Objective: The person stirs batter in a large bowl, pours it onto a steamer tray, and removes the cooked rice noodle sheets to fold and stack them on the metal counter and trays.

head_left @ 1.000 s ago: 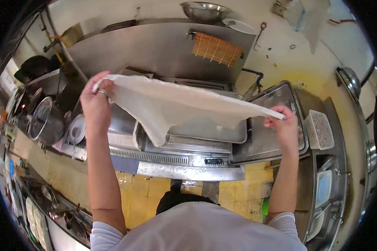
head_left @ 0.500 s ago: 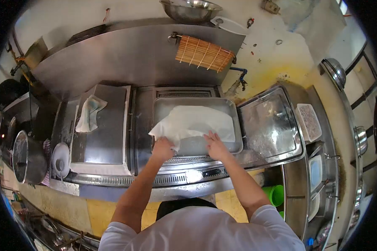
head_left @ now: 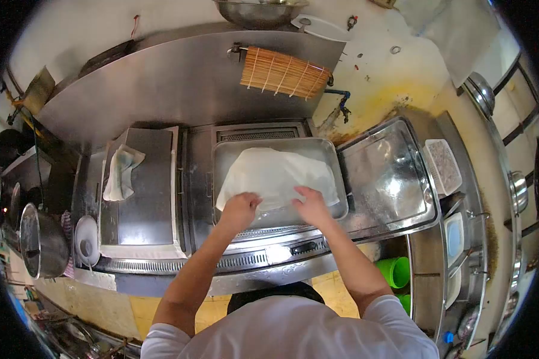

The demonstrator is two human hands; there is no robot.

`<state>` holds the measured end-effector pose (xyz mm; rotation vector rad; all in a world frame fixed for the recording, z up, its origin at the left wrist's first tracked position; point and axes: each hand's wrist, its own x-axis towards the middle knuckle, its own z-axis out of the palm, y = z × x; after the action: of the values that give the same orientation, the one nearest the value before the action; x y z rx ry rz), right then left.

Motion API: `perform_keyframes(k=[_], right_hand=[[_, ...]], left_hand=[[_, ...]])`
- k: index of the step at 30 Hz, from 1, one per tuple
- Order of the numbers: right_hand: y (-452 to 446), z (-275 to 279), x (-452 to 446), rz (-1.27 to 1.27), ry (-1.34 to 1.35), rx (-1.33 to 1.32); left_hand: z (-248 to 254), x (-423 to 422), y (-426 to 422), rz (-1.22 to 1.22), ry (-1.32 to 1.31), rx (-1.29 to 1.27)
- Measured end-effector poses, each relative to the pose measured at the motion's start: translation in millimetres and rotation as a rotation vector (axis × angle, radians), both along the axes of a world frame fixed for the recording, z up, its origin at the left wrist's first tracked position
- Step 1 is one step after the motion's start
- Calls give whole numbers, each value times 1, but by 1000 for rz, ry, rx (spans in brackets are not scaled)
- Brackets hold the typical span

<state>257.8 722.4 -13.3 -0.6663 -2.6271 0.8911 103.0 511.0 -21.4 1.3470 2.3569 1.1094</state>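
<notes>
A white cloth lies spread in a rectangular metal tray on the steel counter unit. At the cloth's lower left edge is my left hand, its fingers curled together; what they hold, if anything, is too small to make out. My right hand is over the lower right part of the cloth, thumb and fingers apart, with nothing in it. Small folds run through the cloth, and some of the tray's bottom shows below it.
Left of the tray, a crumpled cloth rests on a steel lid. A large empty tray stands to the right, beside a white container. Far left are a pot and a plate. A bamboo mat hangs behind.
The cloth, earlier stretched in the air between both hands, came down into the tray. Since the middle frame, its left corner has moved inside the tray, and my hands have shifted slightly.
</notes>
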Motion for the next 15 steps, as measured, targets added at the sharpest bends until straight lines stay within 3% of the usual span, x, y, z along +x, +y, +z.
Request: perform_keyframes(k=[2,5,6,8,10,11,13,14,15], right_hand=[[-17,11,-34,149,421,-295],[-30,66,-49,184,159,-787],[-22,39,-49,200,45,-813],[-1,16,-35,186,-66,-575],[41,-22,-12,170,-82,-349],[66,-42,1,160,-44,-246],[95,-43,11,139,-228,-108],[104,-43,10,127,-318,-39],[96,-29,0,170,-188,-74]], left_hand=[[50,15,26,72,-32,241],[114,27,49,49,104,280],[120,22,50,96,159,318],[128,2,35,186,264,391],[144,-13,14,371,134,606],[148,-20,5,481,167,557],[137,-17,-1,569,173,408],[118,-13,4,504,245,391],[103,-8,11,440,319,376]])
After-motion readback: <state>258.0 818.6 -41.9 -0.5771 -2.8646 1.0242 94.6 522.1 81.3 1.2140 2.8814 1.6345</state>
